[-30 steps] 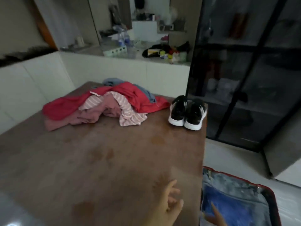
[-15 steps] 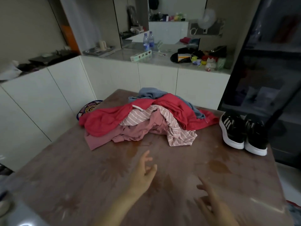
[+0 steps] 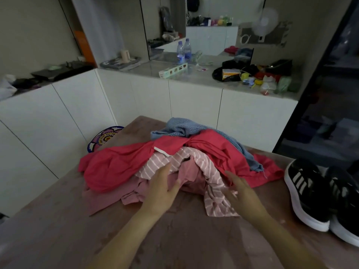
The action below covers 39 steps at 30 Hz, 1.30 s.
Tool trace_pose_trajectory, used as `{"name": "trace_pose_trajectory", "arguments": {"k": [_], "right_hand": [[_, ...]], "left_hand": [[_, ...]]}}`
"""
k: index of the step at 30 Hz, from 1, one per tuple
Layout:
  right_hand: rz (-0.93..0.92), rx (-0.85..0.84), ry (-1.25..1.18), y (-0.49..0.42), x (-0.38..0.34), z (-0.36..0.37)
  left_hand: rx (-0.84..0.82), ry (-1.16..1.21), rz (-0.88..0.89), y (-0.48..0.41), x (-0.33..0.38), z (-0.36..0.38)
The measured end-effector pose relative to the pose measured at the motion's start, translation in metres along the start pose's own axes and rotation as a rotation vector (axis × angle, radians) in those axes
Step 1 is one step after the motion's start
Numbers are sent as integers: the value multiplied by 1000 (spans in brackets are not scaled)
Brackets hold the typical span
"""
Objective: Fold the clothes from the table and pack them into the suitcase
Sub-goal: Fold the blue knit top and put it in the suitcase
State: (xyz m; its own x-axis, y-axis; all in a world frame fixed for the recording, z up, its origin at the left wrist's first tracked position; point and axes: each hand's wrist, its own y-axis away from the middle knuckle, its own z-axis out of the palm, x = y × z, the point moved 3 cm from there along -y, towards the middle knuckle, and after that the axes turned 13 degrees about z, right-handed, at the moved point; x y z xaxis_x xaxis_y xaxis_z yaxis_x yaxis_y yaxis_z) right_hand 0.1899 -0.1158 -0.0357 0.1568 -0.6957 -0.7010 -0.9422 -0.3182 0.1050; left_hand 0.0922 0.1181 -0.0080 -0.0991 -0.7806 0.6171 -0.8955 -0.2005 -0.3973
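A heap of clothes lies on the brown table point(image 3: 58, 226). In it are a red garment point(image 3: 116, 164), a pink-and-white striped garment point(image 3: 213, 183), a dusty pink garment point(image 3: 108, 199) and a blue mesh garment point(image 3: 186, 129) at the back. My left hand point(image 3: 163, 187) reaches over the dusty pink and striped cloth with fingers straight. My right hand point(image 3: 240, 189) lies at the striped garment's right side, fingers spread. Neither hand holds cloth. The suitcase is out of view.
A pair of black-and-white sneakers point(image 3: 318, 199) stands at the table's right edge. A patterned round mat point(image 3: 103, 136) peeks over the far left edge. White cabinets point(image 3: 194, 105) with a cluttered counter run behind. A dark glass partition point(image 3: 326, 94) is at right.
My view turned from the suitcase on the floor back to the table. Both hands moved forward across the tabletop and reached the clothes heap.
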Motion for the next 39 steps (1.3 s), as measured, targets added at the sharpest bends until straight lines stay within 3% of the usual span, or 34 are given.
{"name": "trace_pose_trajectory", "arguments": {"k": [2, 6, 12, 16, 19, 23, 26, 29, 35, 39], "right_hand": [[30, 43, 27, -38, -6, 4], [55, 111, 68, -87, -24, 13], [57, 227, 160, -138, -57, 24], [-22, 279, 278, -174, -98, 33], [-59, 247, 377, -203, -124, 47], [19, 142, 481, -233, -128, 67], [91, 177, 590, -241, -120, 78], [83, 160, 644, -233, -116, 84], [-137, 278, 248, -154, -122, 44], [-215, 236, -122, -70, -106, 5]], "left_hand": [[-102, -104, 87, -9, -8, 19], [-493, -342, 127, 6, -32, 57], [-669, -373, 169, 30, -53, 64], [-632, -406, 253, 44, -58, 64], [-464, -250, 310, 50, -63, 60], [-185, 94, 246, 36, -66, 32], [-3, 189, 232, 16, -65, 8], [64, 226, 111, -2, -69, -6], [137, 209, 10, -23, -69, -20], [132, 208, -38, -25, -52, -26]]}}
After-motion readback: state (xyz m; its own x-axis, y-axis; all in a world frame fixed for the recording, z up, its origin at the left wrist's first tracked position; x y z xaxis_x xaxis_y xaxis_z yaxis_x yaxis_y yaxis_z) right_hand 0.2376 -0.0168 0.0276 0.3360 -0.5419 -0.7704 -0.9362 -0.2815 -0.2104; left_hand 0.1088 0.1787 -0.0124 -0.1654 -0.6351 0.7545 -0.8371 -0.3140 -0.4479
